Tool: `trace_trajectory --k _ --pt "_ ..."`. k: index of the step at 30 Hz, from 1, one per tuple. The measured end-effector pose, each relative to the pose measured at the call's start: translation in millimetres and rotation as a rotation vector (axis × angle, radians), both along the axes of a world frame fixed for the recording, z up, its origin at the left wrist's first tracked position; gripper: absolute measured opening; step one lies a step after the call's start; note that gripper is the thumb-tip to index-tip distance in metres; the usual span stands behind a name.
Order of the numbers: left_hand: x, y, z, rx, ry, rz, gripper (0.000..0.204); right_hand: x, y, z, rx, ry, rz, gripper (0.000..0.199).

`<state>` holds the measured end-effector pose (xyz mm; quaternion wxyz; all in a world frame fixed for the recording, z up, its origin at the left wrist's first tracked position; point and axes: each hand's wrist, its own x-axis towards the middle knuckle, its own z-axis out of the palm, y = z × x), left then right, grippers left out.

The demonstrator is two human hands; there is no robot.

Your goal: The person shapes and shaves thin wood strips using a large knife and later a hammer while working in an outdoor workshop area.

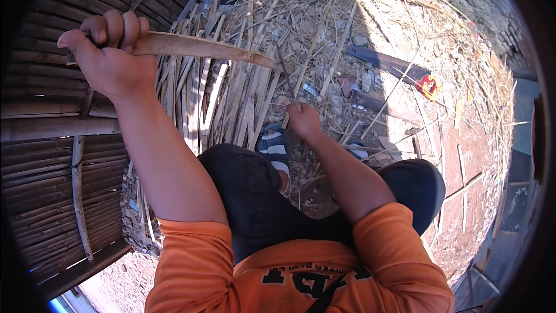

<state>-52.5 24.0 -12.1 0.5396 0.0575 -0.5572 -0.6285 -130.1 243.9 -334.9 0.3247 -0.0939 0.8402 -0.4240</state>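
Note:
My left hand (pixel 116 52) is raised at the upper left, its fingers wrapped round one end of a split bamboo strip (pixel 197 47). The strip runs out to the right and narrows toward its far end. Lower and near the middle, my right hand (pixel 304 120) is closed round a knife, whose handle is mostly hidden by the fingers. The thin dark knife blade (pixel 284 69) points up and away from me. It crosses the far end of the strip; whether the edge bites into it I cannot tell.
Many cut bamboo strips (pixel 208 98) lie piled beyond my left knee. A handsaw (pixel 385 61) with a red and yellow handle rests on the littered ground to the right. A slatted bamboo wall (pixel 46 168) stands close on my left. My sandalled foot (pixel 272 142) shows between my knees.

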Motion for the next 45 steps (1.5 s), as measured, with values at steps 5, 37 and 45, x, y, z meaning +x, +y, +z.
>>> trace_trajectory --k 5,37,45 --pt "2.9 -4.1 -2.6 -0.014 0.02 -0.019 0.059 28.6 -26.8 28.1 -0.079 -0.081 -0.145 0.056" --pt "50.9 14.1 49.7 -0.193 0.081 -0.404 0.046 18.5 -25.8 37.0 -0.065 0.101 0.018 0.055" --pt "37.0 8.4 35.7 -0.22 -0.01 -0.139 0.048 8.2 -32.8 58.2 -0.372 0.249 -0.044 0.053"
